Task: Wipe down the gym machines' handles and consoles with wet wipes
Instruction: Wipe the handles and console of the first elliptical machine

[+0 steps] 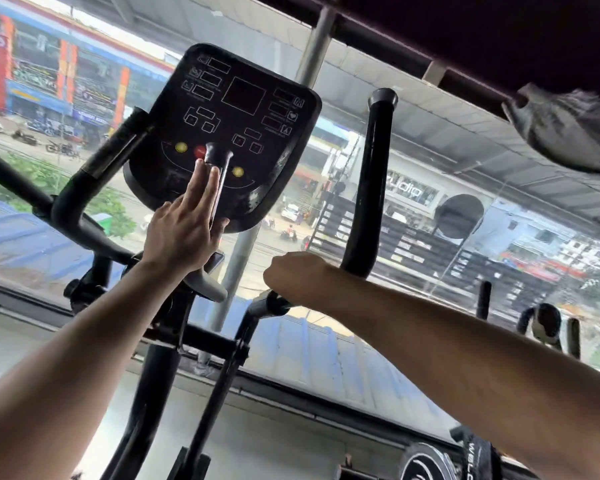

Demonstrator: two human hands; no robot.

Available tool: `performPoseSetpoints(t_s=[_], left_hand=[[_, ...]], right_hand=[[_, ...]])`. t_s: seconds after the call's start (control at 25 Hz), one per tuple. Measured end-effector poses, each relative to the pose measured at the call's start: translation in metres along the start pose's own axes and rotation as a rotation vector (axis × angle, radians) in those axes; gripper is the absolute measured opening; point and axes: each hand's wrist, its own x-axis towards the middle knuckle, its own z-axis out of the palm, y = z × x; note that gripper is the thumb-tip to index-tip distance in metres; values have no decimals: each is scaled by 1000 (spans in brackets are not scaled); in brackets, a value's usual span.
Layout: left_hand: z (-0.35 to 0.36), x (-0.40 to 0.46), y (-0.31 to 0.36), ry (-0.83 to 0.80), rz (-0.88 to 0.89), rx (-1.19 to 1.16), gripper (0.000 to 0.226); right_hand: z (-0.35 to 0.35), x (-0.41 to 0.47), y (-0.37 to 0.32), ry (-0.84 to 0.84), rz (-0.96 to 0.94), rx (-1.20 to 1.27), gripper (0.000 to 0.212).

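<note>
The black console [236,109] of a gym machine, with yellow and red buttons, tilts toward me at upper centre. My left hand [187,226] lies flat on its lower part, fingers straight and pointing up toward the red button. A thin black bar with a knob top [219,157] runs down between the forefinger and thumb. No wipe shows under the palm. My right hand [293,277] is a fist that grips the bend at the foot of the right handle [371,174], which rises upright. The left handle [94,174] slants up beside the console.
A large window stands right behind the machine, with a street and shops beyond. The machine's black post and frame [153,386] drop below my arms. A dark beam [465,46] with a grey cloth [565,133] hangs at upper right. Another machine's handles [484,299] stand at right.
</note>
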Motion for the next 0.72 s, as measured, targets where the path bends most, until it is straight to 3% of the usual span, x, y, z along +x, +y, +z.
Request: performPoseSetpoints(t_s=[0.16, 0.32, 0.4, 0.56, 0.64, 0.72], left_hand=[[-2, -1, 3, -13, -8, 17, 94], [-2, -1, 6, -12, -16, 27, 95], [-1, -2, 8, -15, -17, 47, 95], [2, -2, 9, -6, -27, 68, 96], [6, 1, 9, -22, -37, 75, 100], [9, 5, 10, -56, -57, 80, 104]], right_hand=[[-7, -32, 7, 71, -79, -163, 7], [-17, -83, 33, 229, -214, -316, 20], [-1, -95, 51, 418, -314, -402, 17], [38, -115, 85, 902, -250, -293, 21], [29, -112, 112, 1101, -148, -149, 11], [5, -94, 145, 1248, 38, 37, 17]])
